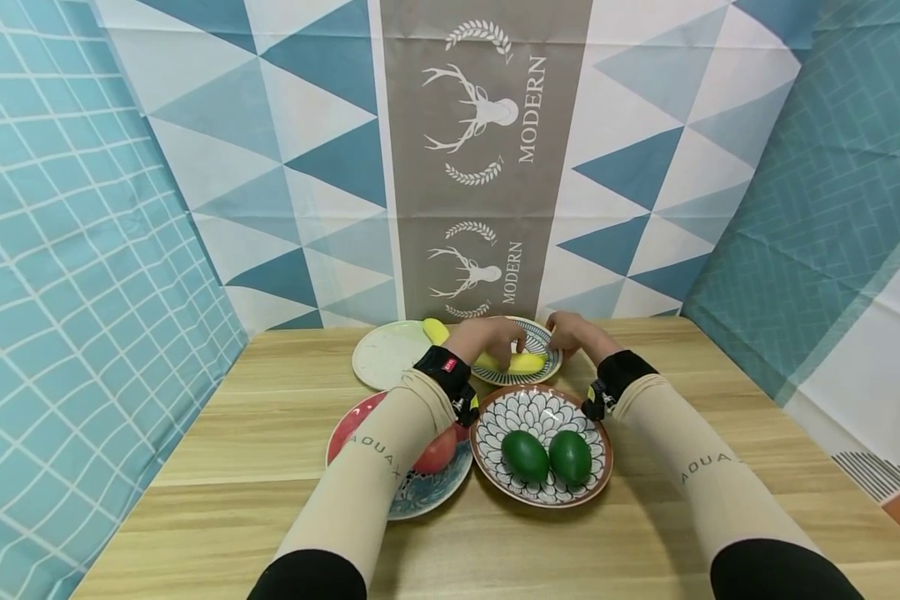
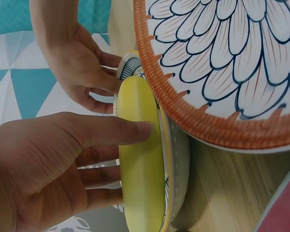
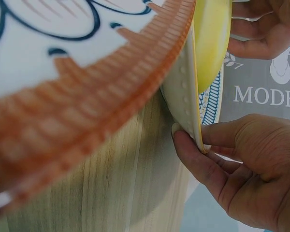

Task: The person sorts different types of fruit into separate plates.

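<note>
At the back of the table a yellow banana lies over a white plate with a dark striped rim. My left hand pinches the banana, its thumb across the peel in the left wrist view. The right hand holds that plate's right rim between thumb and fingers, as the right wrist view shows. Nearer me, two dark green oval fruits rest on a brown-rimmed, petal-patterned plate.
A pale plate stands at the back left, with another yellow piece at its right edge, partly behind my left hand. A red-and-blue plate bearing a reddish round fruit is partly covered by my left forearm. Patterned cloth backs the table.
</note>
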`<state>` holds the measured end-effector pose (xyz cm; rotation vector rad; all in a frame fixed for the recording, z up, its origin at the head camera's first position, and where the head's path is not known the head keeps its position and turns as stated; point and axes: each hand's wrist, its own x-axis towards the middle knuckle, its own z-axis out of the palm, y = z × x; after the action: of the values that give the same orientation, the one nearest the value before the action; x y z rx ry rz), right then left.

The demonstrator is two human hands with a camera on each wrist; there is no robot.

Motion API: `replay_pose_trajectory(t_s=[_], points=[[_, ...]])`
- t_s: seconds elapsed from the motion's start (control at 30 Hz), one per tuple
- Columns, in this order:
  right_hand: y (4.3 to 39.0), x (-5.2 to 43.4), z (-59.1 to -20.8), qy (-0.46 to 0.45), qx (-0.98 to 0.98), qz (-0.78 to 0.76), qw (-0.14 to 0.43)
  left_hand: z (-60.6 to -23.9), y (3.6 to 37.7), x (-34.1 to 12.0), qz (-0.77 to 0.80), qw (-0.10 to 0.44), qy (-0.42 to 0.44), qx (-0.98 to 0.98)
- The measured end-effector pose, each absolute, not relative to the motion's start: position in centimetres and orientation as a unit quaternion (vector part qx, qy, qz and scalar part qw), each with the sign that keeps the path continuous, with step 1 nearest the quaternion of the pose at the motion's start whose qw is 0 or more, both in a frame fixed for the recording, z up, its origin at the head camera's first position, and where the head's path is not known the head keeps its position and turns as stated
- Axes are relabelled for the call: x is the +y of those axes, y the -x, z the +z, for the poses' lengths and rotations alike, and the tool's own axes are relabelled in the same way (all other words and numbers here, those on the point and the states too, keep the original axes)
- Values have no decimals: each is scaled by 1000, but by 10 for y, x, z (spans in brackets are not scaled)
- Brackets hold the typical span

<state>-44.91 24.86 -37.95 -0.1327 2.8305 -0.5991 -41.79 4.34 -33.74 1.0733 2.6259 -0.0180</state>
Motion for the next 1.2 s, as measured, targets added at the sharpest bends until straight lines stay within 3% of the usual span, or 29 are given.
replay_pose_trajectory(t_s=[0.5,1.2], points=[[445,245,-377,50,971,-196,124,-344,407,52,-53,121,-386,913],[446,244,-380,38,971,-199,126,-334,413,37,-28,125,-377,917]])
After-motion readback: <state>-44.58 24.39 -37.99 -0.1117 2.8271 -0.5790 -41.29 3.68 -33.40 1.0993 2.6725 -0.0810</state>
